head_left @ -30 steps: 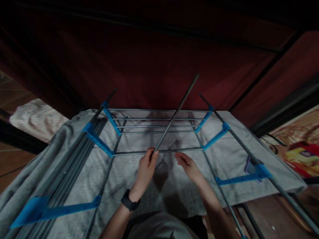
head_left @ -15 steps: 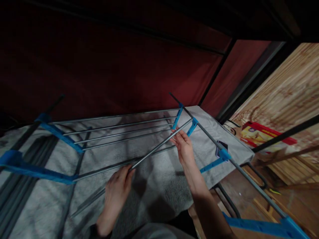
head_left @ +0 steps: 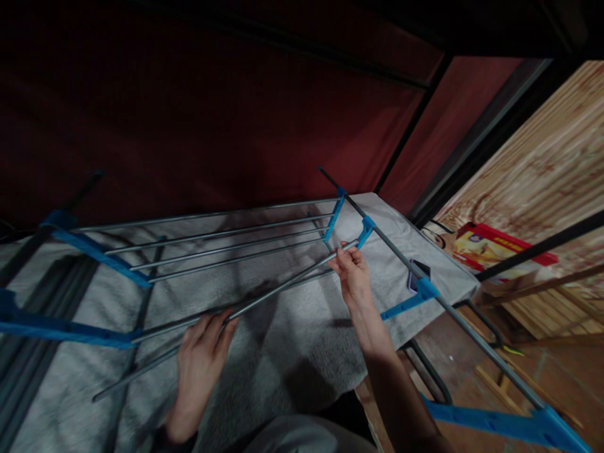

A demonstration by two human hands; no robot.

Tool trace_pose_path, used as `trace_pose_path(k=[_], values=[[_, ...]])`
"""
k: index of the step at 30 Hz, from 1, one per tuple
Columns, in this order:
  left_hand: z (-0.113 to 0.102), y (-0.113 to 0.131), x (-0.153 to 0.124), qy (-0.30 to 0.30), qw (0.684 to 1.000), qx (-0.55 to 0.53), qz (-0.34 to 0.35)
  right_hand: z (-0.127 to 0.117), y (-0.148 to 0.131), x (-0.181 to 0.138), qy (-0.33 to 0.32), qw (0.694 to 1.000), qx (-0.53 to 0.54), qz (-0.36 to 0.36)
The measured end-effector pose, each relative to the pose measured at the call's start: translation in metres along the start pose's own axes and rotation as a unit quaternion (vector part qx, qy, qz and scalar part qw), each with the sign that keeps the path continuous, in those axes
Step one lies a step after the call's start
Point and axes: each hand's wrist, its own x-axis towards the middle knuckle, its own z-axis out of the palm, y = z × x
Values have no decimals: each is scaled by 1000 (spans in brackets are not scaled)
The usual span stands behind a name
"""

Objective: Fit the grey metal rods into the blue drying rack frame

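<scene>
A thin grey metal rod (head_left: 278, 290) runs slantwise from lower left to upper right over a grey towel (head_left: 292, 340). My right hand (head_left: 353, 277) is closed on the rod's far end, right at a blue plastic bracket (head_left: 365, 232) on the rack's side rail. My left hand (head_left: 201, 355) rests its curled fingers on the rod's middle. Several fixed rods (head_left: 217, 242) span the rack between blue brackets behind the loose one.
The rack's right side rail (head_left: 453, 311) with more blue brackets (head_left: 415, 299) slopes toward me. A dark red fabric wall (head_left: 212, 126) stands behind. At the right, a red box (head_left: 491, 248) lies on a patterned mat, with wooden sticks on the floor.
The rod has come down from pointing up and away to lying across the rack. My right hand took its far end and brought it to the blue bracket. The view swung right.
</scene>
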Motion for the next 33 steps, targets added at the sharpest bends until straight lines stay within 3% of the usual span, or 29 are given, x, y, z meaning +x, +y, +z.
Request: trace_pose_path(k=[12,25,29,33], values=[[1,-19,-3,-31,999,8,-5,-9,16,1,4,999,-2,34],[2,-15,-3,-65,998,-20,3,-22,30,7,49,997,8,60],[1,-5,2,-66,997,-40,-31,-18,21,4,0,997,11,70],[1,9,16,-8,989,-92,-117,-3,10,-8,-72,992,31,101]])
